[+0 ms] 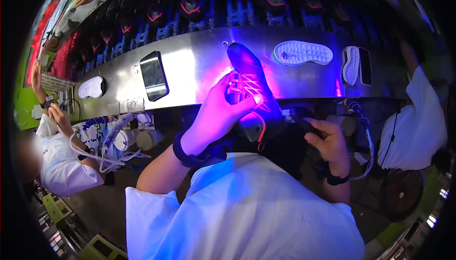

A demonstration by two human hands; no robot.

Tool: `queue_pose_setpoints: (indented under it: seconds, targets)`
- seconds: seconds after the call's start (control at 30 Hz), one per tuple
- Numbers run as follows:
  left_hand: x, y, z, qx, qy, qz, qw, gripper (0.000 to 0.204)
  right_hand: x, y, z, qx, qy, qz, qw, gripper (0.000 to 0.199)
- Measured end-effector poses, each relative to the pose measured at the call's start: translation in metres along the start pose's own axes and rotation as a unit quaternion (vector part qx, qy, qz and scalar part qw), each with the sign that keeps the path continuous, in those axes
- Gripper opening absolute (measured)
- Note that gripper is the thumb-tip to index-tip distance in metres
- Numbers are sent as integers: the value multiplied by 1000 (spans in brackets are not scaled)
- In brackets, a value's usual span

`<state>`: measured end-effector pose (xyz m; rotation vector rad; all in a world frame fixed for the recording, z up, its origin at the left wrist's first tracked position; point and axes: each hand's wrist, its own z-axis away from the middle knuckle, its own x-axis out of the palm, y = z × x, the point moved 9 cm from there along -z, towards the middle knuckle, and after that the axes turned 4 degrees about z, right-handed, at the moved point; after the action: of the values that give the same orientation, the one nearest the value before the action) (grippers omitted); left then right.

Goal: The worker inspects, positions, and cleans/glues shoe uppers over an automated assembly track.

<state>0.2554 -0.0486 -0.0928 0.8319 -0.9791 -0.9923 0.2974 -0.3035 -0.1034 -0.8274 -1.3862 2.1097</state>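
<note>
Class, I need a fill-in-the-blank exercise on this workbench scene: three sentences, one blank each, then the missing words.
1. The left hand holds a dark ____ with glowing laces over the metal bench.
2. The right hand grips a small dark tool that throws ____ light on it.
3. A white sole lies on the bench, tread side ____.

Missing words: shoe; purple; up

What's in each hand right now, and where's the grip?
Left hand grips the shoe at its laced middle. Right hand holds a dark tool by its body.
</note>
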Motion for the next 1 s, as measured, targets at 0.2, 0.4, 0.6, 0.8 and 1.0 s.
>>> queue_pose_setpoints:
  seconds: [0.2, 0.4, 0.6, 0.8, 1.0]
  targets:
    - [-12, -12, 8, -7, 40, 143, 989, 47, 2, -22, -5, -92, 28, 89, 991, 36]
    - [-14, -22, 34, -96, -2, 238, 967, 39, 10, -85, -13, -168, 47, 230, 957, 39]
    - [-11, -25, 63, -172, -25, 365, 915, 43, 24, -127, -19, -205, 25, 300, 931, 41]
    - [-11, -46, 73, -232, -49, 495, 836, 51, 36, -143, -22, -214, 22, 318, 924, 42]
    - [7, -58, 83, -297, -159, 657, 674, 56, 40, -131, -31, -228, 35, 263, 937, 41]
